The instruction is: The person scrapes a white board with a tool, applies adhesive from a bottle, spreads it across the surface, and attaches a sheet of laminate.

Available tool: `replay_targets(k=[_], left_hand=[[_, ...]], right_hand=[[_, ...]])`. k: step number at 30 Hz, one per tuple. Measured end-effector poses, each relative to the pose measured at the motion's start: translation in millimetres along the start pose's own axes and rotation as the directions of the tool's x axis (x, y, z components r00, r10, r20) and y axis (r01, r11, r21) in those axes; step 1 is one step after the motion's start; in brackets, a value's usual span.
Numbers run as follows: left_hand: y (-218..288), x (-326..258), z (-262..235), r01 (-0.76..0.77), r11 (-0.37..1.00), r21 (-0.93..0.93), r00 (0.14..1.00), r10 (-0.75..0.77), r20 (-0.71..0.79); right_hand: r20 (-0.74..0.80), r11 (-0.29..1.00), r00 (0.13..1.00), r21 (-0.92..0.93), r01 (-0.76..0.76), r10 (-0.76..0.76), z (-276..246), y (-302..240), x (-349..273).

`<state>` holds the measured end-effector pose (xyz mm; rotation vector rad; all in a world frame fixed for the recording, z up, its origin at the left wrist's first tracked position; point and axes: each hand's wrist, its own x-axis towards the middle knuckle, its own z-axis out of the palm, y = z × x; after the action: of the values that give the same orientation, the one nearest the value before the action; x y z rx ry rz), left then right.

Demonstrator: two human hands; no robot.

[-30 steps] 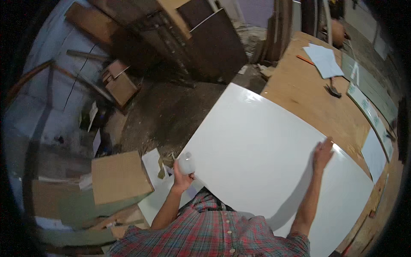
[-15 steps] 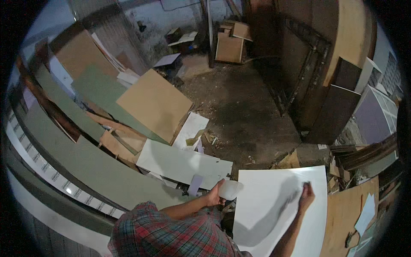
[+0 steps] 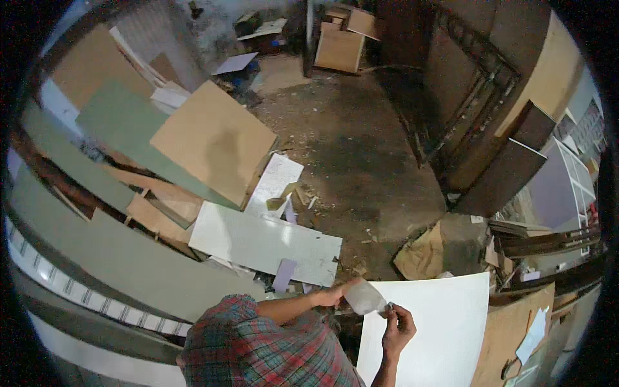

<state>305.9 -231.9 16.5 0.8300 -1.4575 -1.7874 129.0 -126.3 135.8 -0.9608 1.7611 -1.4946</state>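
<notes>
My left hand (image 3: 332, 295) is closed round a translucent whitish plastic container (image 3: 365, 298), held tilted with its narrower end toward the right. At that end my right hand (image 3: 398, 326) pinches something small and dark, which I cannot make out. Both hands are over the near left part of a large glossy white sheet (image 3: 438, 329). The container partly covers the sheet's far left corner.
Left of me lean long grey-green panels (image 3: 142, 261), with a tan board (image 3: 216, 142) beyond them. A pale panel (image 3: 264, 238) lies past my left hand. A plywood piece (image 3: 512, 335) adjoins the sheet's right side. Brown panels (image 3: 500, 174) stand farther right.
My right hand has come left from over the white sheet to the end of the container. The container has shifted and tilted in my left hand. The whole view has turned slightly.
</notes>
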Motion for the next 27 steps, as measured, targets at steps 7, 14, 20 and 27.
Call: replay_targets(k=[7, 14, 20, 27], left_hand=[[-32.2, 37.6, -15.6, 0.511, 0.834, 0.207, 0.671, -0.538, 0.510], [-94.1, 11.5, 61.6, 0.599, 0.776, 0.199, 0.549, -0.579, 0.603], [-22.3, -26.4, 126.4, 0.727, 0.601, 0.333, 0.270, -0.696, 0.666], [-36.1, -190.2, 271.6, 0.487, 0.631, 0.604, -0.011, -0.686, 0.727]], right_hand=[[-0.231, 0.988, 0.965, 0.116, -0.099, 0.124, 7.7, -16.1, -28.1], [-0.594, 0.957, 0.804, -0.221, -0.187, 0.020, -20.0, -56.9, -138.3], [-0.624, 1.000, 0.782, -0.004, -0.015, 0.010, -78.1, -32.5, -216.9], [-0.903, 0.972, 0.426, -0.054, -0.227, 0.049, -136.6, -15.8, -435.4]])
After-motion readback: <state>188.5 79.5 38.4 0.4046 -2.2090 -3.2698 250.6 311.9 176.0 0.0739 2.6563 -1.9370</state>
